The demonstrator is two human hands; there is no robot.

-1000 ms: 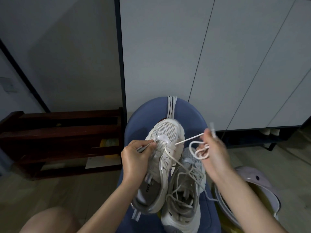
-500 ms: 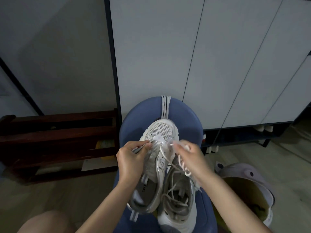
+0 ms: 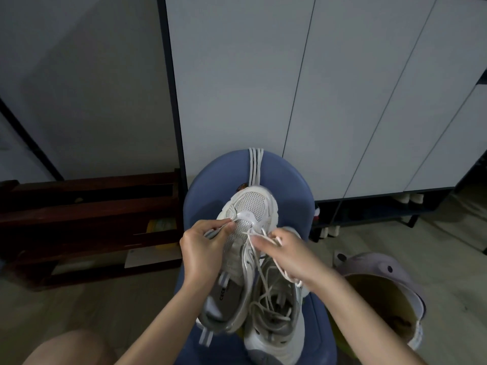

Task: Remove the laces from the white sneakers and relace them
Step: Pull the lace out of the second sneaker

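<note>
Returning to sneaker [image 3: 247,227] — right hand [image 3: 287,256] | lace [image 3: 257,250] slack

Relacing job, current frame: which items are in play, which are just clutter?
In play:
- left sneaker, held by left hand
- lace, pinched by right hand
- right sneaker, loosely laced
- blue chair under both

Clutter:
- wooden rack
- grey bucket
- white cabinet
</note>
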